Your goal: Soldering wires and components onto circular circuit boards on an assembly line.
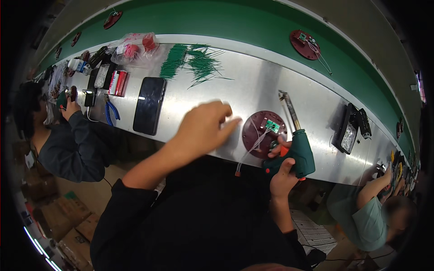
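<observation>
The right hand (284, 174) is wrapped around the green grip of a soldering iron (296, 140), its thumb lying on the orange trigger. From that grip the metal barrel runs up and away across the steel bench (253, 90), its tip pointing off from the person. Just left of the grip, touching the thumb's side, lies a dark red round disc (257, 131); a small green circuit board (272, 126) sits on it on the side nearest the iron, and thin white wires (253, 147) trail from it down over the bench edge to an orange end.

The left hand (203, 128) hovers further left of the disc, fingers curled loosely and the forefinger stretched toward the disc's rim; it holds nothing that can be made out, and whether the fingertip touches the disc cannot be told.

Beyond the left hand, further up the bench, lie a black phone (149, 105) and a loose heap of green wire pieces (192, 61). Well right of the iron's grip stands a black device (349, 131) with a pale face. A second red disc (305, 44) rides on the green belt (235, 22) behind the bench. 2 other people work at either end.
</observation>
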{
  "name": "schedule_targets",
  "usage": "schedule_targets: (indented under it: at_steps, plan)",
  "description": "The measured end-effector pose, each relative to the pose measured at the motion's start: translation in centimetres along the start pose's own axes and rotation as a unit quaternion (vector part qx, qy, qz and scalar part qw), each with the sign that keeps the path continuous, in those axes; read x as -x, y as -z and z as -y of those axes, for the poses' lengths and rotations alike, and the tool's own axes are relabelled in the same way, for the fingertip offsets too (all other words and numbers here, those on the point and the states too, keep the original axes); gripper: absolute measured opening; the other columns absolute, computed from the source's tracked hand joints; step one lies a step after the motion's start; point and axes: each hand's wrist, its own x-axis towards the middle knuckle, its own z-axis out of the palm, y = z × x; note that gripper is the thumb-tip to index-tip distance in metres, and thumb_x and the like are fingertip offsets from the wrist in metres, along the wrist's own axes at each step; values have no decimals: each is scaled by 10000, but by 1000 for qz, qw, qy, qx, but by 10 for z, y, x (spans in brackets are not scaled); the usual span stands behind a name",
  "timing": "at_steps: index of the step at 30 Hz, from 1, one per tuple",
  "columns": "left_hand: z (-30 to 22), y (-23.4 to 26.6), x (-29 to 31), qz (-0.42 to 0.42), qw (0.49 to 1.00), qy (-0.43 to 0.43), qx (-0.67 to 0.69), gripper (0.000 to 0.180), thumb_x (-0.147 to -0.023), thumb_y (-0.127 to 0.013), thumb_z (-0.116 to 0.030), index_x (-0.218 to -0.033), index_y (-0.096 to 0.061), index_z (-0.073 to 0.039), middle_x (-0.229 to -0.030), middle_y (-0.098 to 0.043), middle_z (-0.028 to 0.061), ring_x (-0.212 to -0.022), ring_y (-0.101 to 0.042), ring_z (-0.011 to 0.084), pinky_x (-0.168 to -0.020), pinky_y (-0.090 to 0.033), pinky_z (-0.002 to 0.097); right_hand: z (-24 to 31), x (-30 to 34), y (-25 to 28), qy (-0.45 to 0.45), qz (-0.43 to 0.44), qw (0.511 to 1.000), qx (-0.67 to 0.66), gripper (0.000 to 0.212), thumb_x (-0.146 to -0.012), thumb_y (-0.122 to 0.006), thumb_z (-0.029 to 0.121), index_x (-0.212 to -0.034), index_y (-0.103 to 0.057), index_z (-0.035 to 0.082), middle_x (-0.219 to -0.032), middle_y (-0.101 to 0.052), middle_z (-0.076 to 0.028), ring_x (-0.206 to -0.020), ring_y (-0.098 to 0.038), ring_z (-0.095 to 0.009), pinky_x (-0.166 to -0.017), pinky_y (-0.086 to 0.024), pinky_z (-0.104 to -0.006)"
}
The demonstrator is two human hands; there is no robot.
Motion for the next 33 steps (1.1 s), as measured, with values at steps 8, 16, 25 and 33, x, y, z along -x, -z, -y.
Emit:
schedule_targets:
  at_steps: [8, 16, 25, 33]
  plan:
    - [67, 51, -36, -84, 990, 68, -96, 124, -848, -740, -125, -903, -682, -30, -887, -717, 145, -778, -690, 351, -718, -548, 440, 0, 4, 12, 7, -33, 998, 46, 767, -1024, -500, 684, -1205, -559, -59, -941, -658, -122, -793, -647, -168, -821, -540, -319]
    - [61, 26, -80, -95, 989, -99, -48, 111, -870, -742, -117, -913, -704, -22, -931, -671, 131, -865, -684, 328, -776, -534, 422, -10, 7, 26, -15, -45, 998, -44, 771, -1005, -532, 698, -1199, -551, -48, -857, -632, -114, -730, -614, -171, -852, -551, -386]
    - [62, 21, -102, 13, 990, -121, -65, 98, -862, -689, -93, -861, -676, 4, -874, -663, 164, -834, -674, 355, -777, -540, 439, -6, 7, 31, -47, -21, 998, -40, 737, -1031, -513, 664, -1223, -545, -47, -831, -599, -88, -714, -610, -157, -908, -584, -438]
    - [59, 10, -106, 17, 962, -178, -207, 174, -871, -653, -146, -853, -602, 19, -850, -649, 198, -842, -656, 400, -805, -533, 493, -1, -3, 37, -37, -36, 999, -11, 713, -1042, -514, 640, -1226, -544, -48, -840, -604, -81, -714, -613, -147, -995, -568, -468]
